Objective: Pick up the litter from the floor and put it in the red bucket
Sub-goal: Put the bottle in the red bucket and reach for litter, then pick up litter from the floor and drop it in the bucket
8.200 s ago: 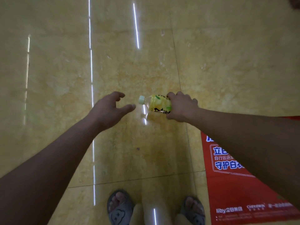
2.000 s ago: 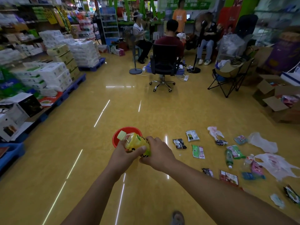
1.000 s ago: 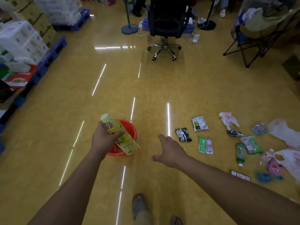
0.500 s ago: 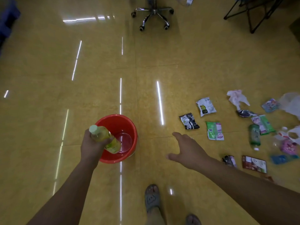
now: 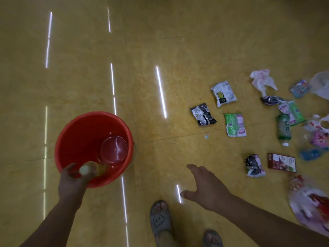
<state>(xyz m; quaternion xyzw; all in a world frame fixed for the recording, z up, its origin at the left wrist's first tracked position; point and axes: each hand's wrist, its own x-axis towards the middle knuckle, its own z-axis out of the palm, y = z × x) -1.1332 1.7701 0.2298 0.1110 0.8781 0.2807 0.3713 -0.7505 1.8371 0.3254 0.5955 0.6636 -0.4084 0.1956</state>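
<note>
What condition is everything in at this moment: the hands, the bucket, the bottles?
red plastic bucket: upright on the floor, clear round tub inside.
yellow plastic drink bottle: capped, blurred, over the bucket's near rim.
left hand: holds the yellow bottle.
right hand: open, fingers spread, empty.
green plastic bottle: capped, lying on its side on the floor.

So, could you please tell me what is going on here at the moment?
A person is clearing litter off the floor. Their left hand holds a yellow bottle at the near rim of the red bucket, where a clear container already lies. Their right hand is open and holds nothing. A black wrapper, a green wrapper, a green bottle and more litter lie on the floor to the right.
</note>
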